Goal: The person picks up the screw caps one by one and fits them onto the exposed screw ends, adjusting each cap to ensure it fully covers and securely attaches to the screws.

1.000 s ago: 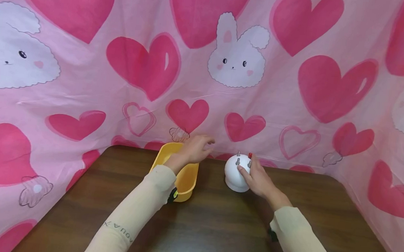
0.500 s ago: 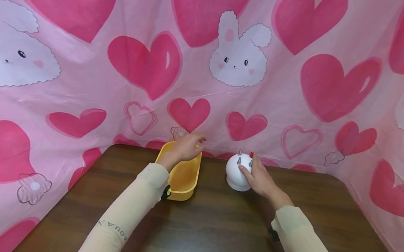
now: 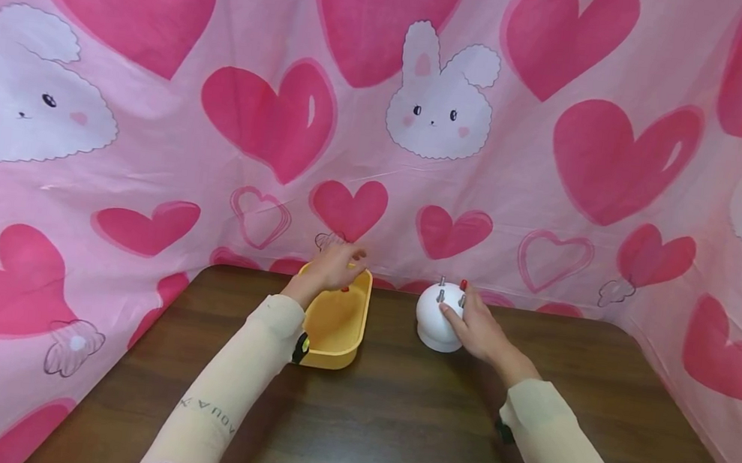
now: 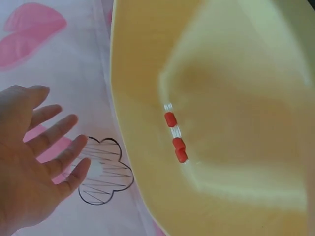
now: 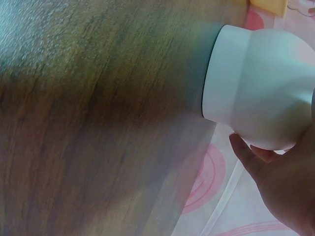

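Note:
In the head view my left hand (image 3: pixel 335 265) hovers over the far end of a yellow plastic bin (image 3: pixel 361 328). Its fingers are spread and loosely bent with nothing between them, as the left wrist view shows. Inside the bin, small red and clear pieces (image 4: pixel 176 132) lie in a row along the foot of one wall. My right hand (image 3: pixel 478 327) grips the right side of a white ball-shaped thing on a flared base (image 3: pixel 432 321). Several metal studs (image 3: pixel 441 296) stick up from its top, one with a red cap (image 3: pixel 463 284).
Both items stand toward the back of a dark wooden table (image 3: pixel 391 430). A pink cloth (image 3: pixel 497 192) printed with hearts and rabbits hangs behind the table and along both sides.
My left hand has moved left from beyond the bin's right edge to above its far end. A red piece in the bin now shows below it. The right hand keeps its hold.

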A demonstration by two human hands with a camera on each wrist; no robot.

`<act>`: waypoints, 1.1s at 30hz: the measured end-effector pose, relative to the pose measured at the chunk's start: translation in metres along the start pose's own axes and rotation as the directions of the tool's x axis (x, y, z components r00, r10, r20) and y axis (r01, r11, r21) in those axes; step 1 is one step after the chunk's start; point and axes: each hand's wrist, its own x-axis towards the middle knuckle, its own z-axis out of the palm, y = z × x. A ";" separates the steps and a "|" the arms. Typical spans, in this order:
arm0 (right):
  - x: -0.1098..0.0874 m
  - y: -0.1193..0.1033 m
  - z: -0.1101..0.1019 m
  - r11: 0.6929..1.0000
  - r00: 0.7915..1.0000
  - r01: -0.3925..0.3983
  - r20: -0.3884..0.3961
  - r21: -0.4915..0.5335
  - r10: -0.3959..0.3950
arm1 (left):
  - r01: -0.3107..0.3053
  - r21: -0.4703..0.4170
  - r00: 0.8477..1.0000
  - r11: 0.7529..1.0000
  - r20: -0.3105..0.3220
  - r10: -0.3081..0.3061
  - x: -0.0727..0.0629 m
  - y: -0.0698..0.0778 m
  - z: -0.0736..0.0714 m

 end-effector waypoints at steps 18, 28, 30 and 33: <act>0.001 0.003 0.001 1.000 1.000 -0.013 0.004 0.007 0.013 | 0.156 0.046 0.983 0.987 0.096 -0.159 0.010 -0.020 0.003; 0.001 -0.001 0.000 1.000 1.000 -0.011 -0.004 0.009 0.011 | 0.240 0.084 0.948 0.967 0.192 -0.252 0.015 -0.019 0.003; 0.001 -0.001 0.000 1.000 1.000 -0.011 -0.003 0.009 0.011 | 0.249 0.091 0.938 0.964 0.226 -0.263 0.015 -0.020 0.004; 0.002 -0.001 0.001 1.000 1.000 -0.021 0.000 0.006 0.021 | 0.273 0.073 0.918 0.959 0.278 -0.282 0.016 -0.023 0.005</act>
